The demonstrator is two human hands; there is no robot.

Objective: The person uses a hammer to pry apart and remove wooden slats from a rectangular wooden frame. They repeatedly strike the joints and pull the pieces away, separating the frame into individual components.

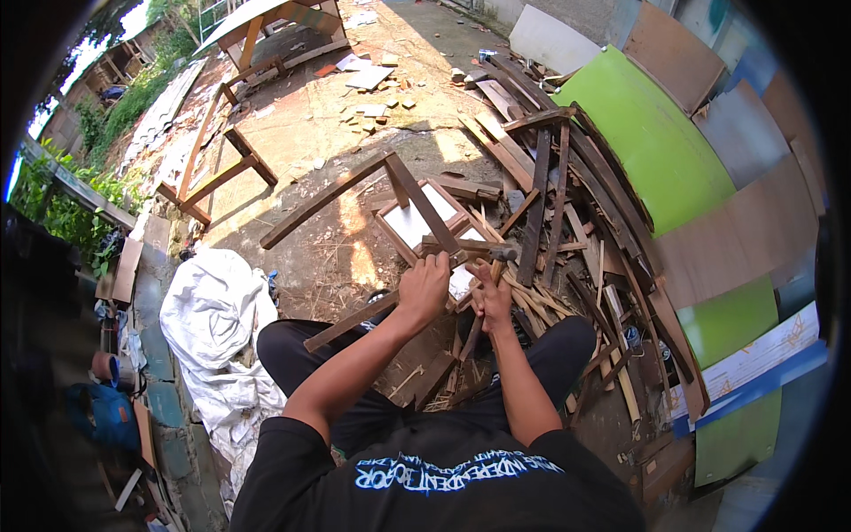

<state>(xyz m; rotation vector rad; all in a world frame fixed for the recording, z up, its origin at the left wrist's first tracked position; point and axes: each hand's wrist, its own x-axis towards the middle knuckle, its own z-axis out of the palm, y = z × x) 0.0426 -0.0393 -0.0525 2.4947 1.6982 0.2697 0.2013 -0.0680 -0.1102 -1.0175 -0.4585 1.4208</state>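
Where sunlit dirt ground [301,133] spreads — scrap wood [567,222] heaps beside panels [647,142].

This is an outdoor scrap-wood yard, an open-air carpentry workspace on bare, sunlit concrete ground [310,124]. To the right lies a heap of broken wooden slats [567,239] backed by leaning green panels [651,142] and brown plywood boards [745,235], while bare wooden frames [217,168] stand far left. A crumpled white sack [213,310] lies near left, beside a low wall with green plants [53,191] beyond.
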